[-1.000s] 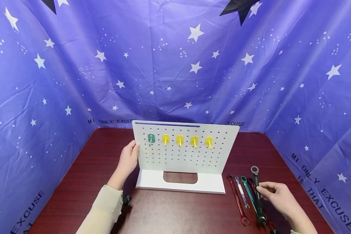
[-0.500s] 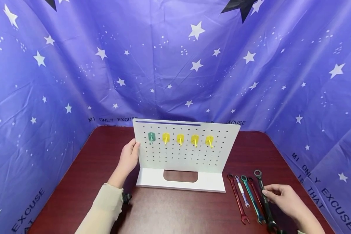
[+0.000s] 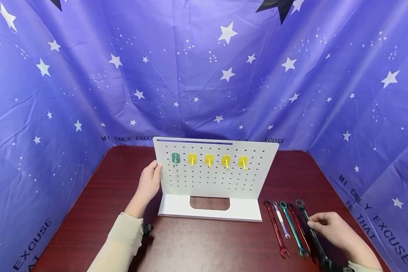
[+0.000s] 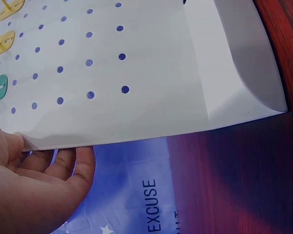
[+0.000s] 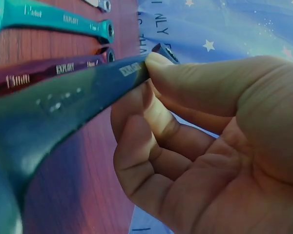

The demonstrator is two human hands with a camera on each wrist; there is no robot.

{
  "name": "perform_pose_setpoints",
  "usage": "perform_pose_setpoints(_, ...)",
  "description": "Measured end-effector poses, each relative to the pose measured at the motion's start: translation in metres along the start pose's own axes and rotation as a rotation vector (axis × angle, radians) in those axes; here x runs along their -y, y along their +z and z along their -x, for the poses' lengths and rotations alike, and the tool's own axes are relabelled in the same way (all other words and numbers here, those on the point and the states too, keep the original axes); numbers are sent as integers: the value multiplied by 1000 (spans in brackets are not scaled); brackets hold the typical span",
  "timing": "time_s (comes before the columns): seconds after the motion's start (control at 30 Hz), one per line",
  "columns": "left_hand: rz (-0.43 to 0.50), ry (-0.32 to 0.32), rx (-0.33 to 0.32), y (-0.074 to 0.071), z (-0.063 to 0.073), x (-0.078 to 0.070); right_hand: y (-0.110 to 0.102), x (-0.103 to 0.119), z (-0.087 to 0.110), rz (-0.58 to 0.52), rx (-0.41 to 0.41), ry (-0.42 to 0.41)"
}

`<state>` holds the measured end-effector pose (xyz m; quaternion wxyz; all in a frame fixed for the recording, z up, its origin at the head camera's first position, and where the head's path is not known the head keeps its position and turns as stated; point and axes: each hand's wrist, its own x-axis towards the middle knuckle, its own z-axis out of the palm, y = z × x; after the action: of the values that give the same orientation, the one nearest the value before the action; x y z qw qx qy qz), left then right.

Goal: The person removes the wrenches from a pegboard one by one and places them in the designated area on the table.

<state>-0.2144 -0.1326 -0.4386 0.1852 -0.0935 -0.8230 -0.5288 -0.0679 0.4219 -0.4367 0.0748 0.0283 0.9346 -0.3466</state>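
My left hand (image 3: 149, 179) grips the left edge of a white pegboard (image 3: 210, 177), thumb on the front and fingers behind, as the left wrist view shows. The board carries one green hook (image 3: 175, 158) and several yellow hooks (image 3: 209, 160) in a row. At the right, my right hand (image 3: 331, 228) pinches a dark, nearly black ratcheting wrench (image 3: 312, 234) between thumb and index finger. In the right wrist view that wrench (image 5: 63, 105) slants close over a dark red wrench (image 5: 39, 73), its open end large near the camera.
Left of the held wrench lie a red wrench (image 3: 276, 230), a small silver-violet wrench (image 3: 281, 220) and a teal wrench (image 3: 294, 228), side by side on the dark red table (image 3: 190, 245). A blue star-patterned curtain (image 3: 197, 75) surrounds the table on the back and sides.
My right hand has moved right with the dark wrench and brought it lower, beside the others, uncovering the teal and dark red wrenches. The left hand stays on the board's edge.
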Motion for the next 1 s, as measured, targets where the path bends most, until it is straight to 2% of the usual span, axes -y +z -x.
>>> perform_pose_setpoints(0.37, -3, -1, -8, -1, 0, -3, -7, -9, -8, 46, 16, 12)
perform_pose_setpoints(0.63, 5, -15, -15, -4, 0, -3, -5, -16, -15, 105, 15, -30)
perform_pose_setpoints(0.87, 5, -1, -6, -3, 0, -4, -1, -23, -18, 100, -2, 36)
perform_pose_setpoints(1.0, 2, 8, -9, -3, -1, -4, 1, -26, -19, 110, 0, 37)
